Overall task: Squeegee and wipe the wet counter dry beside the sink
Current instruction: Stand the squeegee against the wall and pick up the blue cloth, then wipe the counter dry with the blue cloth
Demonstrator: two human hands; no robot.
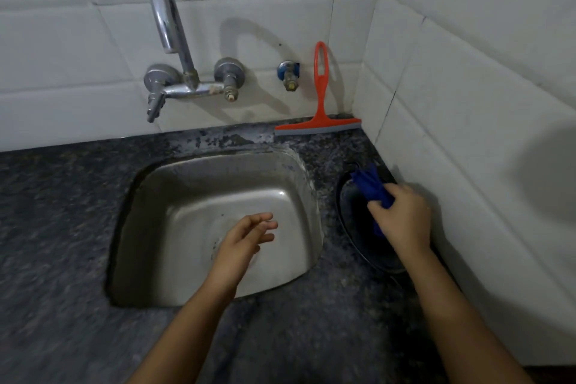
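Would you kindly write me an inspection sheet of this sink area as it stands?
Surface: dark speckled counter around a steel sink; pale patches behind the sink, wetness hard to judge.
Job's things: orange squeegee propped against the wall tiles, blade on the counter; blue cloth.
Clutter: dark round plate right of the sink, under the cloth.
Grips: right hand closed on the cloth; left hand open over the sink, empty.
Cables: nothing seen.
Surroundings: white tiled walls, chrome tap, small wall valve.
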